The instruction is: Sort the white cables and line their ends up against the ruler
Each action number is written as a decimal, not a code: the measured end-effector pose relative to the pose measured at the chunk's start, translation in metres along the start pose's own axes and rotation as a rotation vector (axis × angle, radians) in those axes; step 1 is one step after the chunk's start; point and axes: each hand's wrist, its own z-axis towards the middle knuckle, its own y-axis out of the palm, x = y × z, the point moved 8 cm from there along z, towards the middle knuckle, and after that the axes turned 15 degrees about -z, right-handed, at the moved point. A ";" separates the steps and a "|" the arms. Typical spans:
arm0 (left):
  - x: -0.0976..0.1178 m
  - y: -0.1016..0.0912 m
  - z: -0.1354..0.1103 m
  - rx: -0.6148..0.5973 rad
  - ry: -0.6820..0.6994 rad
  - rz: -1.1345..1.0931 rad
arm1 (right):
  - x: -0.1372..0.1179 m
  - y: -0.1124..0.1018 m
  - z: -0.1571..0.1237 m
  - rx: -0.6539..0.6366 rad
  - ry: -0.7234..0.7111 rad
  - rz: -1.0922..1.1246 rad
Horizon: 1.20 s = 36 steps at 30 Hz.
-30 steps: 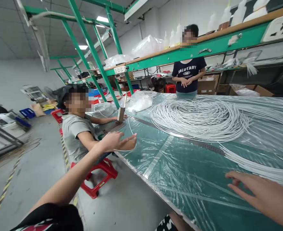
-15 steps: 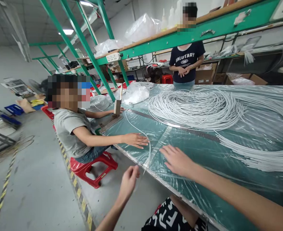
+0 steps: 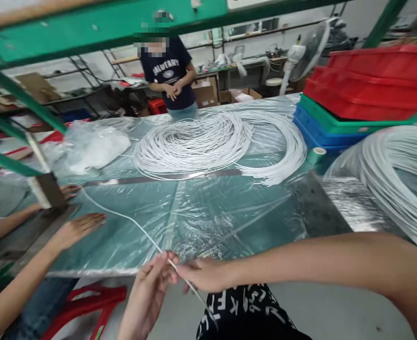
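Left hand (image 3: 151,283) and right hand (image 3: 203,274) both pinch one white wire (image 3: 123,218) at the near edge of the plastic-covered table (image 3: 229,217); the wire runs left toward a co-worker's two hands (image 3: 75,229). Beyond lie a wire coil (image 3: 194,141), a plastic bag (image 3: 95,148) and stacked crates (image 3: 371,89). Half a second earlier the right hand lay flat on the table; the view has since swung right

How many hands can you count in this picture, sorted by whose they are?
Camera wearer's, left hand and right hand, both pinching the white cable: 2
Seated co-worker's hands: 2
Standing person's hands: 2
Total: 6
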 end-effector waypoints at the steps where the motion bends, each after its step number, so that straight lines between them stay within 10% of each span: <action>1: 0.010 0.012 0.010 -0.011 0.026 -0.031 | 0.004 -0.003 -0.005 -0.046 0.101 0.188; 4: 0.029 0.050 0.039 -0.082 0.104 -0.031 | 0.010 -0.044 -0.030 0.021 0.270 0.300; 8: 0.026 0.108 0.053 -0.391 0.132 0.487 | 0.012 -0.148 -0.084 0.282 0.267 -0.551; 13: 0.041 0.211 0.043 -0.615 0.856 1.000 | 0.040 -0.230 -0.124 0.270 0.458 -1.344; 15: 0.023 0.259 0.055 -0.694 1.011 1.146 | 0.051 -0.251 -0.126 0.265 0.499 -1.403; 19: -0.028 0.322 0.116 -0.803 0.846 1.438 | 0.071 -0.290 -0.127 0.268 0.576 -1.394; 27: 0.004 0.349 0.184 -0.672 0.927 1.323 | 0.131 -0.362 -0.144 0.371 0.707 -1.251; 36: 0.033 0.356 0.206 -0.558 0.921 1.050 | 0.196 -0.350 -0.156 0.243 0.560 -1.407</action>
